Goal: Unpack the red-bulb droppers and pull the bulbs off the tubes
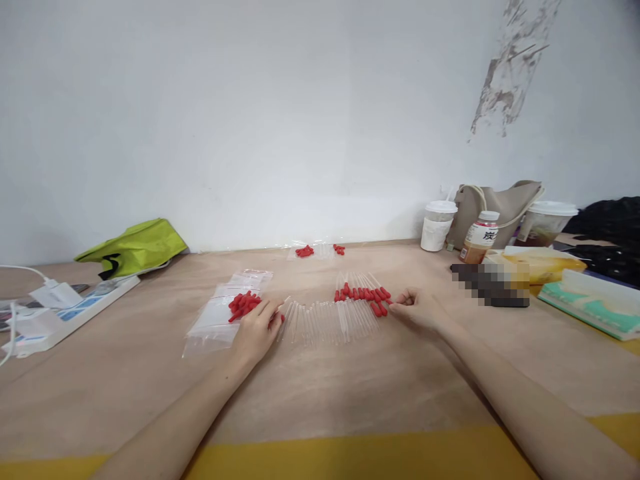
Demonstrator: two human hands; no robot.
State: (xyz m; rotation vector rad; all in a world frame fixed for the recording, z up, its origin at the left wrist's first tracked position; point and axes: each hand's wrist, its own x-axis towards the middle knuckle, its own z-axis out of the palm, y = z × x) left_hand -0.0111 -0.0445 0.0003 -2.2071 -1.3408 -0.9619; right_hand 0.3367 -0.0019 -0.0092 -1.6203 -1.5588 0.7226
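Observation:
A row of thin clear tubes (pixel 325 323) lies fanned side by side on the table in front of me. My left hand (pixel 257 333) is at the row's left end, fingers curled, with a red rubber bulb (pixel 283 319) showing at the thumb. Beside its knuckles is a pile of red rubber bulbs (pixel 244 305) on clear plastic bags (pixel 215 317). My right hand (pixel 417 309) pinches at a small red bulb at the right end of a cluster of droppers with red bulbs (pixel 363 292); these lie behind the tubes, tips pointing away.
Near the wall lies a clear bag with red bulbs (pixel 304 251) and tubes. Left are a power strip (pixel 95 307) and a green bag (pixel 135 247). Right stand a white-lidded cup (pixel 439 227), a bottle (pixel 479 238), a beige bag (pixel 500 203) and a tissue pack (pixel 593 303).

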